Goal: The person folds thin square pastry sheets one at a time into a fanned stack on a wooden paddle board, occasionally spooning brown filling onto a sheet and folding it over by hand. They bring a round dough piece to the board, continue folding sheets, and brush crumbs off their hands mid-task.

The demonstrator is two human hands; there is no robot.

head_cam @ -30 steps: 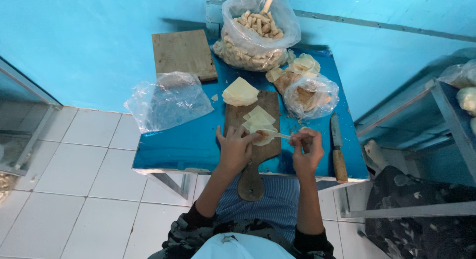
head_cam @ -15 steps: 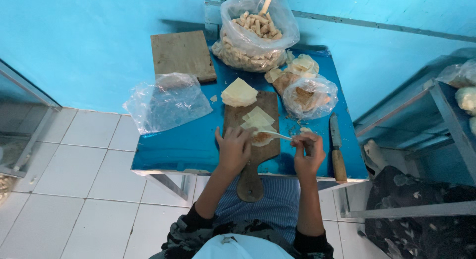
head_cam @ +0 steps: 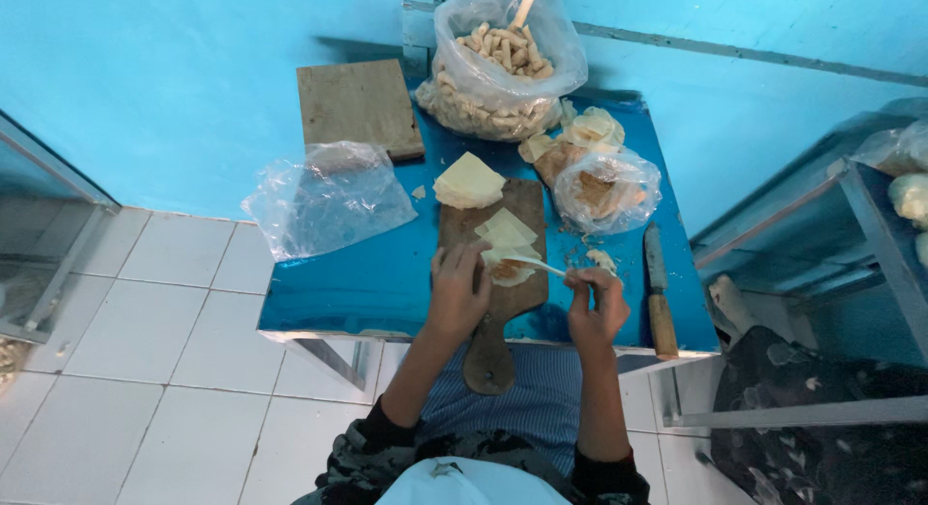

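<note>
A wooden paddle board (head_cam: 495, 317) lies on the blue table (head_cam: 367, 273) with a stack of pale square wrappers (head_cam: 468, 181) at its far end and a few loose wrappers (head_cam: 506, 232) in the middle. My left hand (head_cam: 457, 290) rests on the board, fingers holding down a wrapper with filling (head_cam: 507, 269). My right hand (head_cam: 596, 307) grips a thin white spoon (head_cam: 535, 264) whose tip reaches onto that wrapper.
A big clear bag of finished rolls (head_cam: 498, 65) stands at the back. A smaller bag with brown filling (head_cam: 604, 188), an empty plastic bag (head_cam: 329, 198), a second wooden board (head_cam: 358, 107) and a wooden-handled knife (head_cam: 658, 292) surround the work. Metal shelving (head_cam: 870, 234) stands right.
The hands have barely shifted. The spoon tip stays over the wrapper under my left fingers.
</note>
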